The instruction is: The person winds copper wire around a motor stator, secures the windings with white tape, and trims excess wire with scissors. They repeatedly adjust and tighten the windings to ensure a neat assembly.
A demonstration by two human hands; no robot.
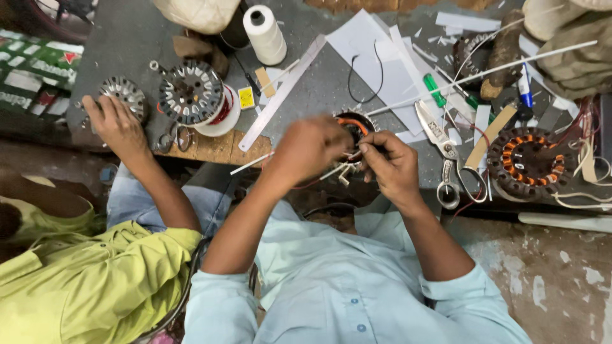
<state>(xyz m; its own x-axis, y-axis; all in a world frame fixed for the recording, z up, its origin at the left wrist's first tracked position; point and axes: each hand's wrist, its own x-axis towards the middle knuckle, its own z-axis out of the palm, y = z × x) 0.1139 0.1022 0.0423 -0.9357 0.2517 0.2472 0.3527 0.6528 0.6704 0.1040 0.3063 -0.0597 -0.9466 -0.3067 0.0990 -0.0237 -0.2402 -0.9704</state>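
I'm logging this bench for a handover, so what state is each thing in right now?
left hand: closed on the small stator, gripping it
right hand: fingers pinched at the small stator's rim
small stator: held up, mostly covered by the hands
scissors: lying flat, blades shut
large wound stator: lying flat, copper coils exposed
thread spool: upright, full
co-worker's hand: resting on a metal stator core

The motor stator (354,127) is a round, dark metal ring with orange-brown copper coils packed around its inner edge. It sits at the near edge of the grey desk (127,38), mostly hidden behind the hands, with only its upper arc showing. Thin white paper strips (336,171) stick out of its slots on the lower side, fanned at slight angles.
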